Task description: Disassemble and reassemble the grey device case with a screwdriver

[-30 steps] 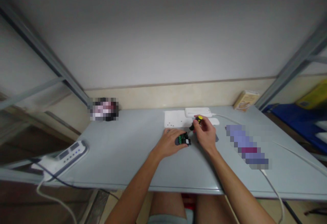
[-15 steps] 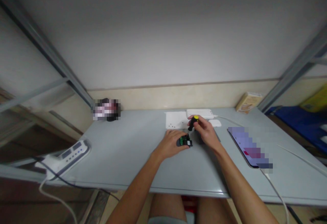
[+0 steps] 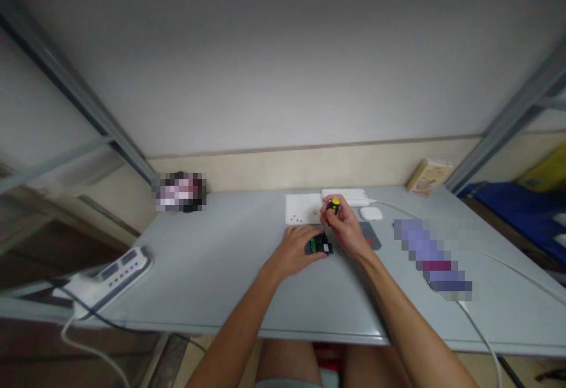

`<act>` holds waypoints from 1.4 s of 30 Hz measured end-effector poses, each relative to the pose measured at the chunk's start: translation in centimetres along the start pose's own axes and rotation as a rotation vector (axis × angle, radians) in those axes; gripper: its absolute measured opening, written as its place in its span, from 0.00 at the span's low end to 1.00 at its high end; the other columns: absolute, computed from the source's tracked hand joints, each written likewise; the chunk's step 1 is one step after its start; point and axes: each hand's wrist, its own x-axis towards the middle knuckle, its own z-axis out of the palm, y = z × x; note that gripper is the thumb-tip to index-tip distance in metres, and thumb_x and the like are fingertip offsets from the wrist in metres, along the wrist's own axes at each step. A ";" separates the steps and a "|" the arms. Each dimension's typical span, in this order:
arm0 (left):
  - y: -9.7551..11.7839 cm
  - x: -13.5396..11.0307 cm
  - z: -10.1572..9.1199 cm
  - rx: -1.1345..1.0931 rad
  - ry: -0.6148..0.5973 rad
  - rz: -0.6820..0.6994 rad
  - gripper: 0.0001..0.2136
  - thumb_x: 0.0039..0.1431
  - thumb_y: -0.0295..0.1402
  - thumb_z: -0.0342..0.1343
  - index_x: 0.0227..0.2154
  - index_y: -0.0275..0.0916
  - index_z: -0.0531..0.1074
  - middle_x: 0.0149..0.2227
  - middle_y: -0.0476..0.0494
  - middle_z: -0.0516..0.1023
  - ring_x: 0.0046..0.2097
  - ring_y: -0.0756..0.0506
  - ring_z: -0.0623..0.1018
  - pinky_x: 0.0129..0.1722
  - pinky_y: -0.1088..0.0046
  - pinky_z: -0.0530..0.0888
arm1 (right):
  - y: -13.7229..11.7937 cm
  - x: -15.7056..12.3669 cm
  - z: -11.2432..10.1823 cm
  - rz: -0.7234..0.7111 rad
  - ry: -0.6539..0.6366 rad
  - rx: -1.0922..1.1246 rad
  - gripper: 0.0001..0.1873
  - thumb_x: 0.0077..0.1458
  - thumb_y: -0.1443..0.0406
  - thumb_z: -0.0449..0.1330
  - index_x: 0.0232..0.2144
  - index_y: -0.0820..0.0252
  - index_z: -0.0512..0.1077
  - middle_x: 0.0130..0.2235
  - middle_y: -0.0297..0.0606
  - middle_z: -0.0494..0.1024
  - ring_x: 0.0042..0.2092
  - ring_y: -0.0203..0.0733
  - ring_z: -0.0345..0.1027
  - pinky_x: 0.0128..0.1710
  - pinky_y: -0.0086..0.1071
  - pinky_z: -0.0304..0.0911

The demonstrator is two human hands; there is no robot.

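Observation:
My left hand (image 3: 299, 249) is closed round a small black device with a green circuit board (image 3: 320, 245), keeping it down at the tabletop. Above it, my right hand (image 3: 345, 226) grips a short screwdriver with a black and yellow handle (image 3: 335, 206). The handle stands nearly upright, and its lower end points at the device. Whether the tip touches a screw is too small to tell. A white sheet (image 3: 297, 206) with several tiny dark screws on it lies just behind my hands. Partly behind my right wrist is a flat dark grey piece (image 3: 370, 235).
A white power bank (image 3: 349, 197) with a cable and a small white case (image 3: 371, 214) lie behind my right hand. To the right is a phone (image 3: 431, 258), its screen blurred, with a cable. A small box (image 3: 428, 177) stands far right. A power strip (image 3: 112, 279) occupies the left edge.
My right hand has shifted slightly left and its fingers have wrapped further round the screwdriver handle. More of the grey piece and the white case now shows. My left hand stays in place.

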 end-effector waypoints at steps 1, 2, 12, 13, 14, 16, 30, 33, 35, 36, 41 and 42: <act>0.0 0.0 0.0 -0.006 -0.002 -0.003 0.22 0.60 0.43 0.65 0.54 0.44 0.71 0.56 0.42 0.77 0.58 0.40 0.74 0.60 0.57 0.66 | 0.1 0.1 0.0 -0.006 0.034 0.004 0.17 0.59 0.52 0.64 0.47 0.48 0.67 0.29 0.27 0.64 0.28 0.35 0.59 0.31 0.30 0.57; 0.0 0.0 0.1 -0.009 -0.002 -0.006 0.22 0.60 0.43 0.65 0.54 0.44 0.71 0.56 0.43 0.78 0.58 0.40 0.74 0.60 0.58 0.66 | 0.1 0.2 0.0 -0.006 0.060 0.016 0.19 0.60 0.50 0.62 0.50 0.47 0.67 0.29 0.28 0.63 0.28 0.35 0.58 0.31 0.31 0.57; 0.0 0.1 0.1 0.006 0.013 0.013 0.22 0.60 0.42 0.65 0.54 0.43 0.71 0.57 0.41 0.76 0.60 0.39 0.73 0.60 0.57 0.66 | -0.8 -0.2 0.5 0.007 0.034 0.110 0.19 0.50 0.54 0.72 0.36 0.51 0.67 0.32 0.30 0.71 0.30 0.37 0.63 0.34 0.32 0.60; 0.1 0.1 0.1 0.006 0.014 0.011 0.21 0.60 0.42 0.65 0.54 0.43 0.71 0.57 0.41 0.77 0.59 0.39 0.73 0.60 0.57 0.66 | -0.8 -0.2 0.5 0.010 0.030 0.100 0.19 0.51 0.53 0.71 0.37 0.50 0.66 0.29 0.29 0.69 0.29 0.36 0.61 0.32 0.31 0.58; 0.1 0.1 0.1 0.005 0.014 0.009 0.21 0.60 0.42 0.64 0.54 0.44 0.71 0.57 0.41 0.77 0.59 0.39 0.74 0.60 0.57 0.66 | -0.8 -0.1 0.4 0.013 0.029 0.090 0.19 0.52 0.52 0.69 0.38 0.50 0.66 0.27 0.28 0.67 0.27 0.36 0.59 0.30 0.31 0.57; 0.2 0.1 0.2 0.001 0.007 0.003 0.21 0.60 0.42 0.65 0.54 0.44 0.71 0.56 0.41 0.77 0.58 0.39 0.74 0.60 0.57 0.66 | -0.8 0.0 0.2 0.031 0.044 0.100 0.19 0.57 0.47 0.63 0.42 0.50 0.68 0.26 0.28 0.64 0.27 0.36 0.57 0.29 0.31 0.57; -0.2 0.1 0.7 0.005 0.038 0.019 0.21 0.60 0.43 0.64 0.53 0.44 0.72 0.54 0.42 0.78 0.56 0.40 0.75 0.59 0.57 0.67 | -1.0 0.2 -0.1 0.013 0.136 0.194 0.18 0.55 0.48 0.66 0.37 0.51 0.69 0.24 0.26 0.61 0.24 0.34 0.55 0.26 0.29 0.55; -0.2 0.1 0.7 0.011 0.037 0.015 0.21 0.60 0.45 0.64 0.54 0.45 0.72 0.54 0.42 0.78 0.57 0.40 0.75 0.59 0.57 0.67 | -1.1 0.2 -0.1 0.050 0.118 0.150 0.19 0.56 0.46 0.64 0.37 0.53 0.72 0.29 0.31 0.67 0.29 0.37 0.62 0.31 0.32 0.61; -0.2 0.1 0.7 0.015 0.030 0.014 0.21 0.61 0.45 0.63 0.54 0.45 0.72 0.55 0.42 0.78 0.57 0.41 0.74 0.60 0.58 0.66 | -1.2 0.1 -0.3 0.045 0.135 0.105 0.18 0.54 0.48 0.67 0.32 0.54 0.70 0.35 0.34 0.73 0.34 0.37 0.67 0.36 0.32 0.64; -0.3 0.1 0.7 0.016 0.026 0.014 0.21 0.61 0.45 0.62 0.54 0.45 0.72 0.56 0.42 0.77 0.58 0.41 0.74 0.60 0.58 0.66 | -1.1 0.0 -0.3 0.037 0.148 0.091 0.18 0.53 0.49 0.68 0.30 0.54 0.69 0.39 0.35 0.74 0.36 0.37 0.68 0.38 0.32 0.64; -0.4 0.2 0.8 0.006 0.024 0.012 0.21 0.61 0.45 0.63 0.54 0.45 0.72 0.56 0.42 0.77 0.58 0.41 0.73 0.61 0.57 0.65 | -0.3 0.0 -0.6 0.016 0.184 0.092 0.22 0.53 0.50 0.69 0.28 0.54 0.62 0.28 0.27 0.70 0.24 0.31 0.59 0.27 0.28 0.59; -0.4 0.2 0.8 0.005 0.024 0.010 0.21 0.61 0.45 0.63 0.54 0.45 0.72 0.56 0.42 0.77 0.58 0.41 0.73 0.61 0.57 0.65 | -0.3 0.1 -0.7 0.007 0.192 0.088 0.22 0.53 0.49 0.68 0.29 0.53 0.62 0.23 0.24 0.64 0.21 0.30 0.53 0.24 0.28 0.55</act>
